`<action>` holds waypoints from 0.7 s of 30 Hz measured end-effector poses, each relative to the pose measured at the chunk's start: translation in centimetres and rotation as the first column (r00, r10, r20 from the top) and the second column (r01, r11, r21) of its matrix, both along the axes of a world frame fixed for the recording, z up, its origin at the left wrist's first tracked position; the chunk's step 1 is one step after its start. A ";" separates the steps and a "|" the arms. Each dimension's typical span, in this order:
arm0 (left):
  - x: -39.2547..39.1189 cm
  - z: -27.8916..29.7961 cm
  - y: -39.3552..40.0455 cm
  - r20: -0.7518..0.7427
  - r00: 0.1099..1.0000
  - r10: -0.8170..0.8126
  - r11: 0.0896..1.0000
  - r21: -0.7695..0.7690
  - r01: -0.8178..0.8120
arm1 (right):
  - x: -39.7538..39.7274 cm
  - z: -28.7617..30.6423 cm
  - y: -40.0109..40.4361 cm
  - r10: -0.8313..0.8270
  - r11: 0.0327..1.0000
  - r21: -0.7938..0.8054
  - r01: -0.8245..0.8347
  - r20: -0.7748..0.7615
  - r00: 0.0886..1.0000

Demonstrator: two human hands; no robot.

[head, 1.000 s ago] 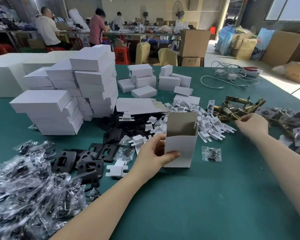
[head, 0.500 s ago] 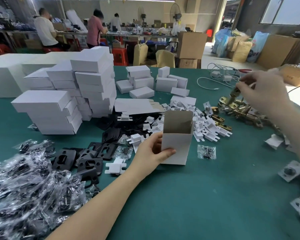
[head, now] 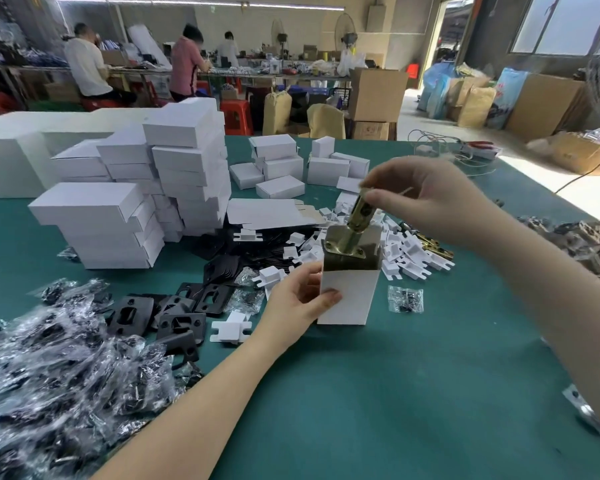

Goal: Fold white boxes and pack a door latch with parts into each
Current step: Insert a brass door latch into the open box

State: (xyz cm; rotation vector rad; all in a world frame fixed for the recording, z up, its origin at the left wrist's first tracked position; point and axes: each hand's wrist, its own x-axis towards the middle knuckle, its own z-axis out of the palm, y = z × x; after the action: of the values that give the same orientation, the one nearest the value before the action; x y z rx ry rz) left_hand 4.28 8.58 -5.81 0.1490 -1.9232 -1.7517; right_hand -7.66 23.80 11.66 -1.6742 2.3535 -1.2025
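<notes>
brass door latch [head: 360,216] is tilted with its faceplate end just inside the open top of the upright white box [head: 349,292], right under the right hand [head: 426,199], whose fingers pinch its upper end. left hand [head: 297,303] grips the box's side, thumb on the front. it all sits on a green table [head: 395,393] with stacks of folded boxes [head: 125,209], bagged parts, and a busy workshop behind

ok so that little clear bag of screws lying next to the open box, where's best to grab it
Pinch the small clear bag by its upper edge, coming from above with the right hand once it is free. The bag lies flat and alone on the green mat, right of the open white box.
</notes>
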 end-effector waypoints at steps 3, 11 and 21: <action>-0.2 -0.1 -0.1 0.005 1.000 0.005 1.000 0.031 -0.005 | -0.1 -0.6 -0.6 -0.034 0.999 0.022 0.036 -0.109 0.994; -0.1 0.0 -0.2 0.010 1.000 -0.015 0.999 0.050 0.014 | -0.5 0.3 -0.1 -0.044 0.991 0.107 0.074 -0.258 0.965; 0.0 0.1 0.0 0.005 0.999 -0.044 0.997 0.057 0.044 | 1.0 -0.9 -1.7 0.009 0.994 0.105 0.032 -0.368 0.930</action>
State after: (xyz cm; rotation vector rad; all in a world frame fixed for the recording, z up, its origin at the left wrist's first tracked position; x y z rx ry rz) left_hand 4.32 8.54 -5.71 0.1333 -1.8953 -1.8378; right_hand -6.65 22.13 10.74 -1.9995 2.5765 -0.7964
